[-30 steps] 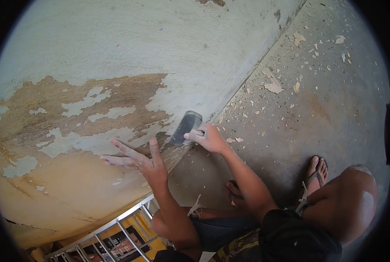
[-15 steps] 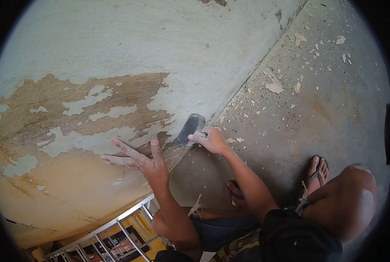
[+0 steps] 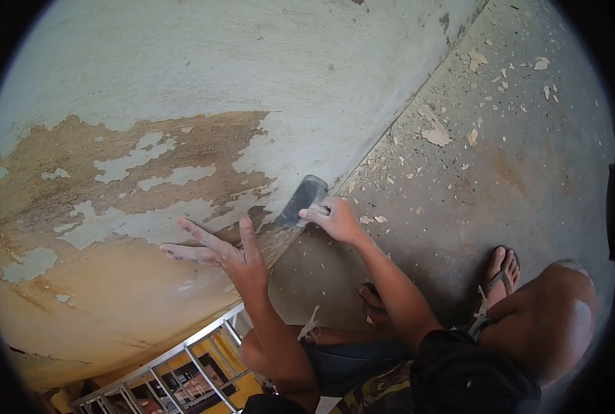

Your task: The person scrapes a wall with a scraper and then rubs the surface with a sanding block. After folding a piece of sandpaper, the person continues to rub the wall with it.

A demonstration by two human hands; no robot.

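Observation:
My right hand (image 3: 336, 219) grips a wide-bladed scraper (image 3: 303, 201), thumb pressed along it. The dark blade lies at the low part of the wall (image 3: 204, 62), close to where it meets the floor. To its left is my left hand (image 3: 237, 262), fingers spread and holding nothing; pale dust coats the fingertips. It overlaps the yellowish paint just below a brown patch (image 3: 52, 152) where the coating has come off. Islands of pale paint (image 3: 142, 159) remain within that patch.
Paint flakes (image 3: 435, 131) litter the grey floor (image 3: 452, 214) along the wall. A metal ladder (image 3: 190, 339) is at the lower left. My sandalled foot (image 3: 504, 270) and bent knee (image 3: 559, 324) are at the right.
My right hand and the scraper have shifted slightly up and to the right along the wall's base. My left hand stays spread in nearly the same place.

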